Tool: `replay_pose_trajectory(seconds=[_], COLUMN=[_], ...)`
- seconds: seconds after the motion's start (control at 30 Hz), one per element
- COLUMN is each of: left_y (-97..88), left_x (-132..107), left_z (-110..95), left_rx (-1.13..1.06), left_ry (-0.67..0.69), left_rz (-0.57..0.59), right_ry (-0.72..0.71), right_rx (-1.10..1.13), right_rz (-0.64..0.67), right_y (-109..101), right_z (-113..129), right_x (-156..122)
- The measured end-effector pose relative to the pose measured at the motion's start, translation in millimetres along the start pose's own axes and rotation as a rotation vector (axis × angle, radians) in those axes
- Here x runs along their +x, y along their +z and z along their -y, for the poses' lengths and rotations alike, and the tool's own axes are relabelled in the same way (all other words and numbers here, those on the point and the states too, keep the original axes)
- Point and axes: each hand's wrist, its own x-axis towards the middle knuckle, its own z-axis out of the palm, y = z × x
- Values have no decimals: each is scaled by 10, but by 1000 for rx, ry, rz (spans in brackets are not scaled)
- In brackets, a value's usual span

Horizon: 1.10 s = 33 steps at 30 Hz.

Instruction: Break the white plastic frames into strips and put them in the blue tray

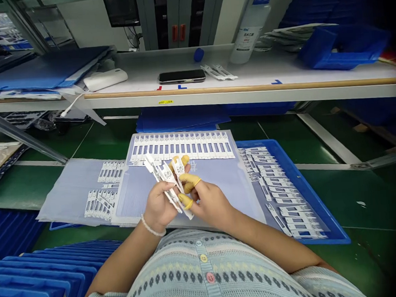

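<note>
My left hand [161, 204] is closed around several slim white plastic frames [168, 180], which fan out upward from the fingers. My right hand [208, 198], with yellow finger cots on its fingertips, grips another white plastic frame [179, 168] at the right of that bunch. Both hands are close together over a translucent sheet [221, 187]. Along the sheet's far edge lies a neat row of white frames [184, 147], side by side. How the right fingertips meet the pieces is partly hidden.
A blue tray [339, 236] at the right holds many white frames. More frames [102, 202] lie on a sheet at the left. Stacked blue trays [34, 282] stand at lower left. The shelf [137, 62] bears a phone [181, 77], a bottle [249, 32] and a blue bin [343, 48].
</note>
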Motion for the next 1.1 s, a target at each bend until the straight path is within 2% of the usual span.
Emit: replay_pose_trajectory(seconds=[0.2, 0.33, 0.5, 0.63, 0.7, 0.77, 0.87, 1.0, 1.1], left_y=[-375, -547, -663, -826, -933, -1018, -1072, -1083, -1105], left_x=[112, 101, 70, 23, -22, -92, -219, -317, -336], left_z=[243, 330, 347, 331, 309, 280, 233, 174, 148], left_rx=[-99, -130, -146, -144, -144, -140, -133, -116, -92], left_ry=[71, 118, 234, 335, 365, 378, 356, 295, 251], left_rz=[-124, -160, -215, -381, -473, -532, -556, -560, -556], right_ry=[172, 221, 154, 86, 16, -31, 37, 182, 269], right_rx=[-44, 22, 36, -96, -164, -240, -389, -541, -622], right_rz=[168, 250, 263, 281, 337, 430, 564, 607, 639], right_y=[370, 516, 468, 388, 414, 452, 458, 466, 503], right_z=[-234, -302, -427, -861, -1094, -1191, -1014, -606, -494], right_x=[43, 75, 123, 121, 122, 99, 26, 31, 62])
